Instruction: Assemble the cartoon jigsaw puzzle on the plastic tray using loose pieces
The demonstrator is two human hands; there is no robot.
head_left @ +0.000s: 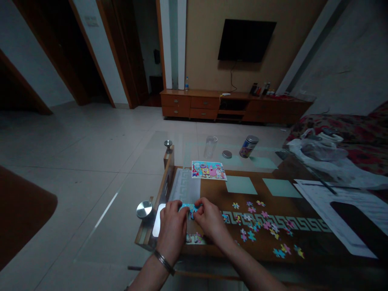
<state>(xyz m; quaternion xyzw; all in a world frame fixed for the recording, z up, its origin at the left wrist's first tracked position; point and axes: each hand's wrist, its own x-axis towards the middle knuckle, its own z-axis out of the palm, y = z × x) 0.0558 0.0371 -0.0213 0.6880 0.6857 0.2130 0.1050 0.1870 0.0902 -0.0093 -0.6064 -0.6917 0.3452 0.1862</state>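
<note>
Left hand [172, 227], right hand [210, 220] held close, fingers [198, 205] pinched on blue jigsaw piece [189, 208], loose pieces [254, 226] scattered beside, picture card [209, 170] lying beyond

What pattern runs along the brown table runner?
The brown table runner has a pale Greek key band, clearest in the head view.

Wall-mounted television [247, 40] above wooden sideboard [233, 106]
</note>
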